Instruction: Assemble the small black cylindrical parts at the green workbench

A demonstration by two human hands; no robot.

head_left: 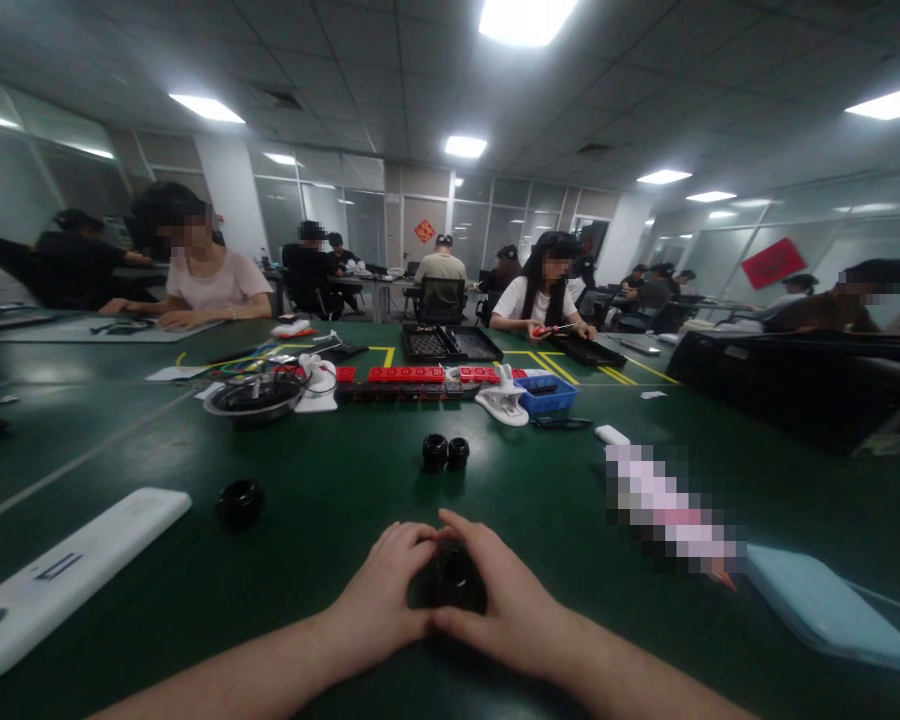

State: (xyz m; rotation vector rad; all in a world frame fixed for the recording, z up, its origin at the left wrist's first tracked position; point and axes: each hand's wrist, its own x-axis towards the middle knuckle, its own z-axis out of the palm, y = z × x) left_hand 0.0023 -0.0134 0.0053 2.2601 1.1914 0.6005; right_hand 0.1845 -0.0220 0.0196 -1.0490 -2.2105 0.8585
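My left hand [382,585] and my right hand [506,590] meet in front of me, curled around a small black round hollow part [456,568] low over the table. The fingertips come together on its far side and the thumbs on its near side. Much of the part is hidden by my fingers and in shadow. Two similar black ribbed round parts, a larger one [434,452] and a smaller one [458,453], stand side by side beyond my hands. Another black round part [241,503] sits to the left.
A long white case [82,575] lies at left, and a light blue pouch [829,605] at right. Farther back are a metal bowl [251,405] of cables, red strips [406,374], a white clamp [503,398] and a blue basket [547,395]. Other people sit working beyond.
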